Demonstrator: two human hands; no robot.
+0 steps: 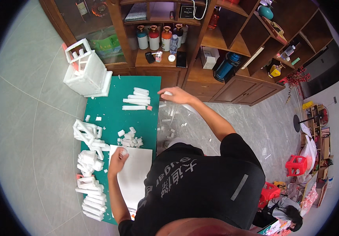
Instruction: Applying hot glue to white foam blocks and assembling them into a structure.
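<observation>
My left hand (118, 161) is over the white sheet (132, 179) on the green table, its fingers closed on a small white foam piece (124, 151). A heap of small foam chunks (130, 139) lies just beyond it. My right hand (176, 95) reaches past the table's right edge, fingers curled round a small white foam piece (168, 93), index finger pointing left. Several white foam strips (135, 101) lie side by side left of it, with a pinkish block (149, 107) at the end of one.
On the left edge of the green table (114, 84) stand a foam box (85, 76), open foam frames (86, 131) and stacked foam bars (94, 200). A wooden cabinet (159, 72) with bottles borders the far end. Foam scraps litter the floor. Another person (285, 210) sits near red stools (296, 165).
</observation>
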